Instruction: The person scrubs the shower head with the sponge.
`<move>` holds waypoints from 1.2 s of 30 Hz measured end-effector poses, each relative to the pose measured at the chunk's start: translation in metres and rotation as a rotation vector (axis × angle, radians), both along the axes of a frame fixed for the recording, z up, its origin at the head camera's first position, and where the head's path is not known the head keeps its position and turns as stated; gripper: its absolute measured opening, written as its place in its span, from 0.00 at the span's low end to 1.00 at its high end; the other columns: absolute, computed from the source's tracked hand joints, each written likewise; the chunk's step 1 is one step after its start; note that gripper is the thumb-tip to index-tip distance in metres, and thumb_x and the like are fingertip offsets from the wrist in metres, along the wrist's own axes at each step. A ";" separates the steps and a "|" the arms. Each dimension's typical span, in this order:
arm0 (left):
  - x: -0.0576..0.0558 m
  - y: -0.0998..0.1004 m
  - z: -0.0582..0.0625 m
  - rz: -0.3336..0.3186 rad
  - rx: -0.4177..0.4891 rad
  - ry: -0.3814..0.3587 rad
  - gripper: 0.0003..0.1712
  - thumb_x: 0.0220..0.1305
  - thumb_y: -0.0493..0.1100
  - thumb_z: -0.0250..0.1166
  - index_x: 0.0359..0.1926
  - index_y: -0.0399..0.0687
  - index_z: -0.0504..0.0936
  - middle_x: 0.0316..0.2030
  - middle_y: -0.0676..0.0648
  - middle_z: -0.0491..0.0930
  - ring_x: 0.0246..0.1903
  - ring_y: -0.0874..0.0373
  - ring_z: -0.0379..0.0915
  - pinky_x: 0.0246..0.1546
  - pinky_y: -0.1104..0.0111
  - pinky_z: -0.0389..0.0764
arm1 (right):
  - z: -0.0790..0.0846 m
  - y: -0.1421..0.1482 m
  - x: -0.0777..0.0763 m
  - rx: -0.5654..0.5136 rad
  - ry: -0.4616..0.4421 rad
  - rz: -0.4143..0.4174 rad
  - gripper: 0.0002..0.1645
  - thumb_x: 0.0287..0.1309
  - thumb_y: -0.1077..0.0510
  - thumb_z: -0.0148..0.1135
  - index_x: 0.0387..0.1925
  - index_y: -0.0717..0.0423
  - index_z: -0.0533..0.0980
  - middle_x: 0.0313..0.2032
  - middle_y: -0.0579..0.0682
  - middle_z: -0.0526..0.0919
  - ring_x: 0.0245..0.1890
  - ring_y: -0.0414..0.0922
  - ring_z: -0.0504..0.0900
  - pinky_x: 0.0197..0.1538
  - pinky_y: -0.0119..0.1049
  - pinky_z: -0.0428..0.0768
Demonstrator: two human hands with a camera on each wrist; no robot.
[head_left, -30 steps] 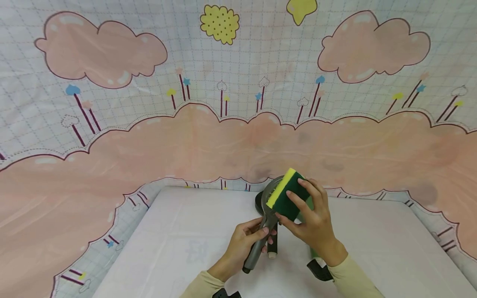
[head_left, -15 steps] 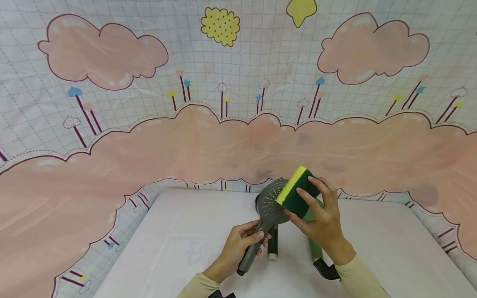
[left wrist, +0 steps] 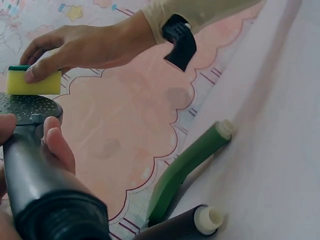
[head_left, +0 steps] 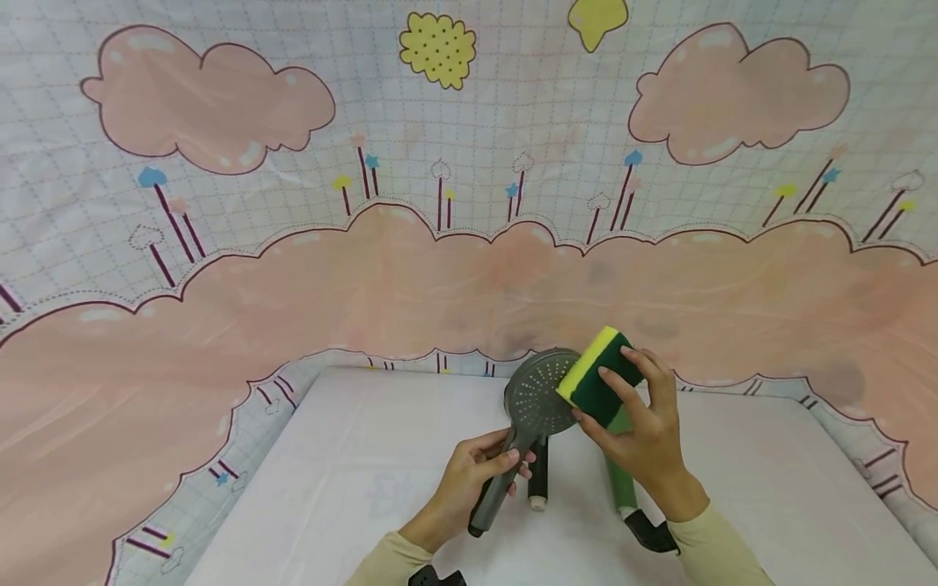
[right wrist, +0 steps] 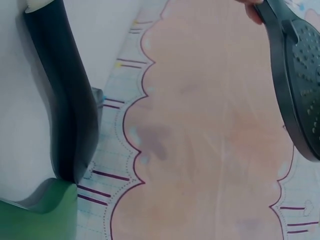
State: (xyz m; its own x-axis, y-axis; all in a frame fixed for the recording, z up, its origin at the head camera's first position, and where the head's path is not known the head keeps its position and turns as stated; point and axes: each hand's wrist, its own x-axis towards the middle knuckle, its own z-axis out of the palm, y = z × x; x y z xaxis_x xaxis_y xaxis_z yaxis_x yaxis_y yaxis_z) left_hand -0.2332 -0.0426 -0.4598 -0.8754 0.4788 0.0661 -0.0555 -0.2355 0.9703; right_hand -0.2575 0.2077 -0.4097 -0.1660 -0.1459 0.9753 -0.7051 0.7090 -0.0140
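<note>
My left hand (head_left: 472, 480) grips the handle of a grey shower head (head_left: 533, 399), its round nozzled face turned up and toward the head camera. Between the thumb and fingers of my right hand (head_left: 652, 448) is a yellow and dark green sponge (head_left: 602, 382). The sponge's yellow side lies against the right part of the nozzled face, as the left wrist view shows with the sponge (left wrist: 35, 84) on top of it. In the right wrist view the shower head (right wrist: 300, 75) appears at the right edge; the sponge is out of that frame.
On the white table (head_left: 330, 464), behind the held shower head, lies a black-handled one (head_left: 538, 480), partly hidden. A green-handled item (head_left: 621, 484) lies to its right, under my right hand. A patterned cloth (head_left: 469, 293) hangs behind the table.
My right hand has moved the sponge rightward across the shower head's face, uncovering more nozzles. The shower head has turned to show more of its face to the head camera.
</note>
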 end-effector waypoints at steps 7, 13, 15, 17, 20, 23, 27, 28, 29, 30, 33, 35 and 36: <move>-0.004 0.001 0.001 0.006 -0.049 0.003 0.31 0.69 0.44 0.61 0.69 0.36 0.67 0.54 0.40 0.80 0.42 0.58 0.82 0.43 0.67 0.80 | 0.001 -0.002 0.000 -0.006 0.006 0.012 0.36 0.58 0.32 0.61 0.49 0.60 0.79 0.57 0.69 0.72 0.57 0.66 0.68 0.70 0.31 0.61; -0.003 -0.002 0.004 0.032 -0.090 0.038 0.32 0.70 0.45 0.61 0.69 0.35 0.66 0.64 0.34 0.72 0.46 0.56 0.78 0.50 0.66 0.79 | 0.001 -0.008 0.002 0.020 0.021 0.029 0.35 0.58 0.33 0.62 0.48 0.59 0.79 0.56 0.69 0.73 0.56 0.69 0.69 0.70 0.31 0.61; -0.003 -0.003 0.004 0.041 -0.084 0.042 0.32 0.70 0.46 0.60 0.69 0.35 0.65 0.64 0.34 0.72 0.48 0.57 0.76 0.50 0.65 0.79 | 0.000 -0.010 0.004 0.042 0.027 0.030 0.34 0.59 0.33 0.61 0.48 0.59 0.79 0.56 0.69 0.74 0.57 0.68 0.69 0.71 0.31 0.61; -0.003 -0.004 0.004 0.049 -0.087 0.044 0.32 0.70 0.46 0.60 0.69 0.34 0.65 0.61 0.35 0.74 0.46 0.57 0.77 0.48 0.66 0.79 | -0.003 -0.012 0.006 0.065 0.029 0.031 0.33 0.59 0.33 0.61 0.48 0.58 0.79 0.56 0.69 0.74 0.57 0.68 0.69 0.71 0.32 0.61; -0.003 -0.005 0.003 0.065 -0.086 0.041 0.32 0.70 0.46 0.60 0.69 0.33 0.66 0.53 0.39 0.79 0.42 0.58 0.78 0.46 0.66 0.79 | -0.007 -0.015 0.009 0.090 0.028 0.031 0.33 0.60 0.33 0.60 0.48 0.58 0.79 0.55 0.69 0.74 0.58 0.66 0.69 0.72 0.32 0.61; -0.003 -0.006 0.003 0.075 -0.086 0.027 0.32 0.70 0.46 0.61 0.68 0.32 0.67 0.46 0.45 0.81 0.39 0.58 0.79 0.45 0.65 0.78 | -0.009 -0.016 0.011 0.107 0.028 0.035 0.32 0.60 0.34 0.60 0.48 0.58 0.79 0.55 0.69 0.74 0.57 0.66 0.69 0.73 0.32 0.60; -0.003 -0.007 0.003 0.068 -0.089 0.027 0.33 0.70 0.47 0.60 0.69 0.33 0.66 0.51 0.41 0.80 0.43 0.58 0.78 0.48 0.67 0.77 | -0.007 -0.012 0.010 0.126 0.035 0.042 0.32 0.61 0.34 0.60 0.47 0.58 0.79 0.55 0.69 0.75 0.56 0.68 0.69 0.72 0.31 0.60; -0.003 -0.007 0.003 0.067 -0.091 0.028 0.33 0.70 0.47 0.60 0.69 0.33 0.66 0.54 0.39 0.79 0.45 0.58 0.78 0.49 0.67 0.77 | -0.006 -0.011 0.009 0.130 0.034 0.042 0.32 0.61 0.34 0.60 0.47 0.59 0.80 0.55 0.69 0.74 0.56 0.68 0.69 0.72 0.31 0.60; -0.003 -0.008 0.003 0.066 -0.093 0.030 0.33 0.70 0.47 0.60 0.69 0.33 0.66 0.57 0.37 0.78 0.46 0.58 0.77 0.49 0.67 0.77 | -0.005 -0.009 0.009 0.131 0.034 0.041 0.32 0.61 0.34 0.60 0.47 0.59 0.80 0.55 0.69 0.74 0.57 0.68 0.69 0.72 0.31 0.60; -0.003 -0.008 0.003 0.065 -0.093 0.032 0.33 0.70 0.47 0.60 0.69 0.34 0.65 0.59 0.37 0.76 0.48 0.58 0.77 0.50 0.68 0.77 | -0.005 -0.008 0.009 0.131 0.032 0.039 0.32 0.61 0.34 0.60 0.47 0.59 0.80 0.55 0.70 0.74 0.57 0.68 0.69 0.72 0.31 0.60; -0.002 -0.008 0.004 0.056 -0.085 0.037 0.33 0.71 0.46 0.59 0.69 0.32 0.65 0.59 0.36 0.76 0.48 0.58 0.76 0.49 0.67 0.78 | -0.003 -0.004 0.008 0.121 0.027 0.030 0.33 0.61 0.34 0.59 0.47 0.59 0.80 0.55 0.70 0.74 0.57 0.68 0.69 0.72 0.31 0.60; -0.003 -0.008 0.005 0.049 -0.079 0.035 0.33 0.71 0.46 0.59 0.69 0.32 0.64 0.57 0.37 0.77 0.46 0.58 0.77 0.48 0.66 0.79 | -0.002 -0.002 0.007 0.114 0.025 0.022 0.34 0.61 0.33 0.59 0.47 0.59 0.80 0.55 0.70 0.74 0.57 0.67 0.69 0.72 0.30 0.60; -0.003 -0.008 0.005 0.048 -0.077 0.033 0.33 0.71 0.46 0.59 0.70 0.33 0.64 0.56 0.37 0.77 0.45 0.58 0.77 0.48 0.65 0.79 | -0.002 -0.001 0.007 0.110 0.025 0.020 0.34 0.61 0.33 0.59 0.47 0.59 0.80 0.56 0.70 0.74 0.57 0.67 0.69 0.72 0.30 0.60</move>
State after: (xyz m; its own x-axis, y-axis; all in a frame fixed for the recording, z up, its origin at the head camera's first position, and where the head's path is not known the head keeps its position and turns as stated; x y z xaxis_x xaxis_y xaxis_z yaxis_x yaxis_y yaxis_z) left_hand -0.2358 -0.0502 -0.4546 -0.8953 0.4413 0.0600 -0.0137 -0.1619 0.9867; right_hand -0.2504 0.2068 -0.4120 -0.1374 -0.2552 0.9571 -0.7183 0.6910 0.0811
